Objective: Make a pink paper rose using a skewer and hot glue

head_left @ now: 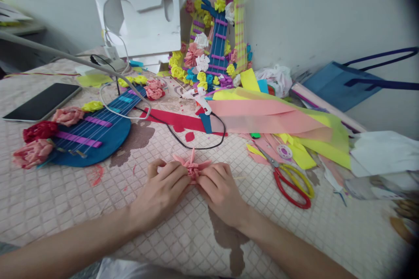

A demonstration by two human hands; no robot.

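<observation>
Between my two hands, just above the tabletop, is a pink paper flower (193, 170) with pointed petals spread around a bunched centre. My left hand (166, 185) pinches its left side, the fingers curled and pressed together. On the opposite side, my right hand (220, 189) grips the flower's petals with closed fingers. Parts of the petals are hidden beneath my fingers. Beyond them lies a white glue gun (198, 97), its black cord looping toward my hands. Scissors (291, 178) with red and yellow handles rest to the right of my right hand.
A blue paper guitar (98, 126) with paper flowers lies at left beside a phone (42, 101). Pink paper strips (262, 115), a red strip (176, 120) and yellow sheets (330, 139) cover the right. Decorated guitars (218, 43) lean on the wall near white foam board (147, 30).
</observation>
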